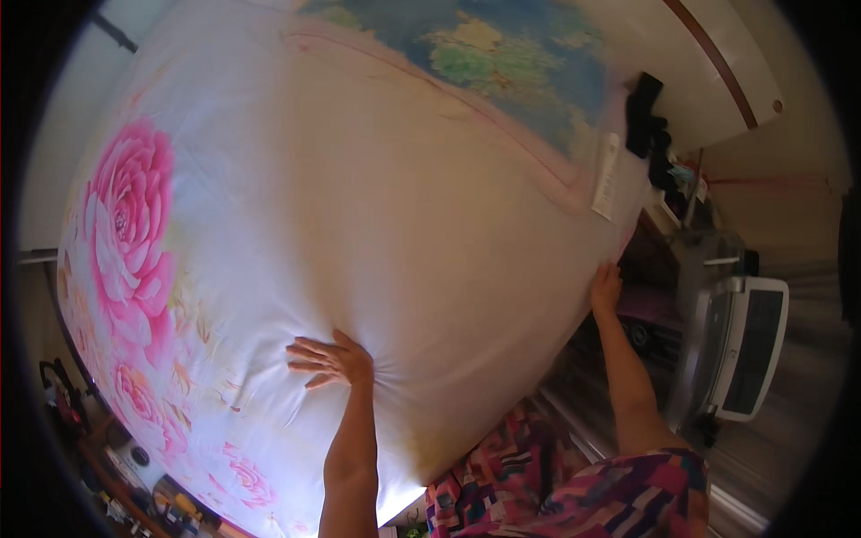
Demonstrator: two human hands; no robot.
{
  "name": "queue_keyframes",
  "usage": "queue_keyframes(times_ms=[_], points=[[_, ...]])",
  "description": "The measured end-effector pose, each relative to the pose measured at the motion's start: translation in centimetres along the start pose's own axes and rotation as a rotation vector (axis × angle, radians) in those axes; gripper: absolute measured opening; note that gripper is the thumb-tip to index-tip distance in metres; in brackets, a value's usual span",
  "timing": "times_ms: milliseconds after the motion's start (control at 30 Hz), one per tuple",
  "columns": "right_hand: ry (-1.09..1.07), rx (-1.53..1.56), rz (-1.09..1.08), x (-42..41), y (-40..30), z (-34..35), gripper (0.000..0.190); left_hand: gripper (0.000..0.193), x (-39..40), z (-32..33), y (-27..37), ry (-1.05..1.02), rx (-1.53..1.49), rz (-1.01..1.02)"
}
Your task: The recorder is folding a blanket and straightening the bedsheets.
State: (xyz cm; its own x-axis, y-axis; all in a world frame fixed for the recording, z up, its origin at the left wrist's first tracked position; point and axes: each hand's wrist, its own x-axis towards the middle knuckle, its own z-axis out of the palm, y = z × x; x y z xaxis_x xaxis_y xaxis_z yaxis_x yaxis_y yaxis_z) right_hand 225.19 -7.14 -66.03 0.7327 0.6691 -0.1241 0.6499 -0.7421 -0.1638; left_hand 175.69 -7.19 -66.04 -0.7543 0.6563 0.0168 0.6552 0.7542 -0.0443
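A large white bed sheet with pink flowers (403,202) covers the bed. My left hand (333,361) lies on it with the fingers spread, and creases run out from the palm. At the sheet's right edge, my right hand (607,288) touches the border with its fingers bent; whether they pinch the cloth cannot be told. A blue, green and pink patterned cloth (498,67) lies at the far end. Near the far right corner is a white strip bearing writing (607,178).
Black objects (646,124) lie by the far right edge. A clear plastic storage box with a white-framed lid (746,350) stands on the right, near a white panel with a brown stripe (720,60). Small items crowd a shelf (134,464) at lower left.
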Motion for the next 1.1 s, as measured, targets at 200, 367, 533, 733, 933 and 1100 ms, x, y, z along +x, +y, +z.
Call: queue_keyframes(times_ms=[200, 367, 533, 733, 933, 1100], points=[[0.282, 0.171, -0.113, 7.3, -9.2, -4.1, 0.066, 0.072, -0.3, 0.4, 0.0, 0.012, 0.069, 0.002], [0.150, 0.080, -0.121, 13.9, -14.3, -4.6, 0.081, 0.070, -0.2, -0.3, 0.1, -0.090, 0.096, -0.043], [0.345, 0.327, 0.070, 22.2, -15.3, -6.4, 0.068, 0.065, 1.8, -1.6, 3.6, -0.095, 0.077, 0.110], [0.320, 0.746, -0.910, 9.6, -24.7, -5.7, 0.048, 0.062, 6.6, -0.3, 15.8, 0.108, 0.194, 0.169], [-0.375, 0.708, -1.231, -1.2, -33.2, 3.8, 0.057, 0.079, -16.4, -7.6, 29.7, -0.131, 0.140, 1.125], [-0.391, 0.699, -0.929, 5.1, -26.7, 3.4, 0.055, 0.066, -24.2, -7.8, 21.2, -0.719, -0.198, 1.433]])
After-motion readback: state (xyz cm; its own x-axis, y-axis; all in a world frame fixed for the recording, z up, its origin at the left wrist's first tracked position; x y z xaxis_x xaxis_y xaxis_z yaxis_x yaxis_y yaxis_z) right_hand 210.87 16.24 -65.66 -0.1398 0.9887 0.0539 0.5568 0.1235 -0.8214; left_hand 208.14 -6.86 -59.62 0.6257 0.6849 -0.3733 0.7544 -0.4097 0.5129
